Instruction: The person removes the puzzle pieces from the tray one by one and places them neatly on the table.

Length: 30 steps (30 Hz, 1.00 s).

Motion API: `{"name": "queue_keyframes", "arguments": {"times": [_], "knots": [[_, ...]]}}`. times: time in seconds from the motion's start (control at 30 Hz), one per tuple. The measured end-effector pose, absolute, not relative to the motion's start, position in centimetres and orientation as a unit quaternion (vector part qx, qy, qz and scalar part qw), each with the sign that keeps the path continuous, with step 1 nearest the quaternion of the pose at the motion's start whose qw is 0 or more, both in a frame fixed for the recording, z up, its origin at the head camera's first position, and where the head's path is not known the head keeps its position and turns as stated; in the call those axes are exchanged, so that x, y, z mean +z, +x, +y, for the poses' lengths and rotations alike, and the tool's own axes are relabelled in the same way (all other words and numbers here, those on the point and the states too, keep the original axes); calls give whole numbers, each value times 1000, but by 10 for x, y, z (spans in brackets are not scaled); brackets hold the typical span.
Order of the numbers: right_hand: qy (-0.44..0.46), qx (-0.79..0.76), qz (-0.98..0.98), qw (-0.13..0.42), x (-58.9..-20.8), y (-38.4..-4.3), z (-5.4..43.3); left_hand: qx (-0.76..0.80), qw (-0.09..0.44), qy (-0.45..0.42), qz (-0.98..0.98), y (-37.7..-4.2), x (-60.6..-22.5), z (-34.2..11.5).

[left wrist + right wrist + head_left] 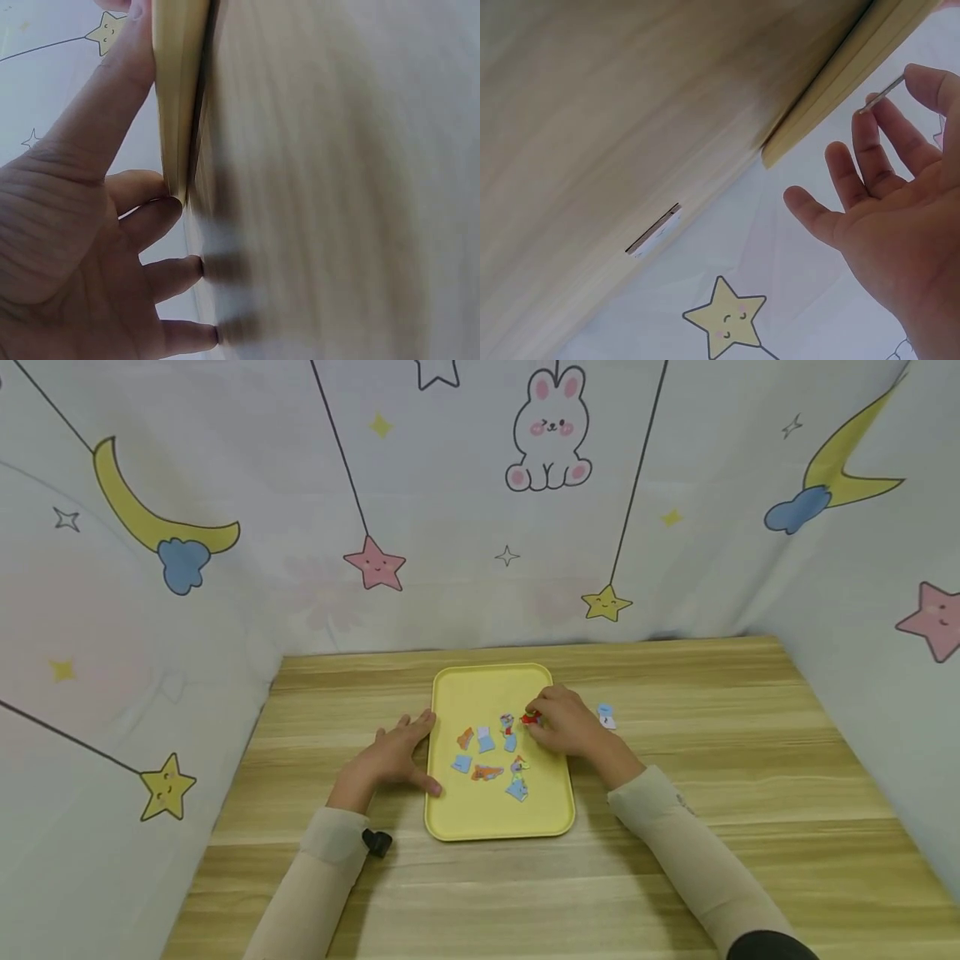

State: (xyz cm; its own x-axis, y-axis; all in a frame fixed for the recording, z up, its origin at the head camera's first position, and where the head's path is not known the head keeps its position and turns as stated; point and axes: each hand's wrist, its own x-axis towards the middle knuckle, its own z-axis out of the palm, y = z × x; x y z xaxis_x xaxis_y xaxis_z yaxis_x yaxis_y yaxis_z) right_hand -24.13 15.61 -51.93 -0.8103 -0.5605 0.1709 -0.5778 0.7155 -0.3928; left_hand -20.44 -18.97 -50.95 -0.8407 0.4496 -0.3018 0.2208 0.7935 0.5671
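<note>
A yellow tray (480,818) lies on the table with several small printed jigsaw puzzle pieces on it, among them a long orange one (487,772) and a pale blue one (461,763). My right hand (567,723) is over the tray's right side, pinching a red puzzle piece (529,718) between thumb and fingertips. Edge-on in the right wrist view, that thin piece (885,94) is held clear of the tray. Fingers spread, my left hand (390,756) rests at the tray's left edge. In the left wrist view its thumb lies along the rim and fingertips touch the side.
Right of the tray, a blue and white puzzle piece (606,717) lies on the wood-grain table (712,718). A white cloth backdrop (465,510) with printed stars, moons and a rabbit hangs behind and at both sides.
</note>
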Motion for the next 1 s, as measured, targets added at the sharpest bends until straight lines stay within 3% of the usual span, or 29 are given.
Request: {"name": "queue_keyframes", "arguments": {"times": [1.0], "knots": [[302,243,-921,45,-517,-239,163,268,211,180,922,-204,-510,-189]]}}
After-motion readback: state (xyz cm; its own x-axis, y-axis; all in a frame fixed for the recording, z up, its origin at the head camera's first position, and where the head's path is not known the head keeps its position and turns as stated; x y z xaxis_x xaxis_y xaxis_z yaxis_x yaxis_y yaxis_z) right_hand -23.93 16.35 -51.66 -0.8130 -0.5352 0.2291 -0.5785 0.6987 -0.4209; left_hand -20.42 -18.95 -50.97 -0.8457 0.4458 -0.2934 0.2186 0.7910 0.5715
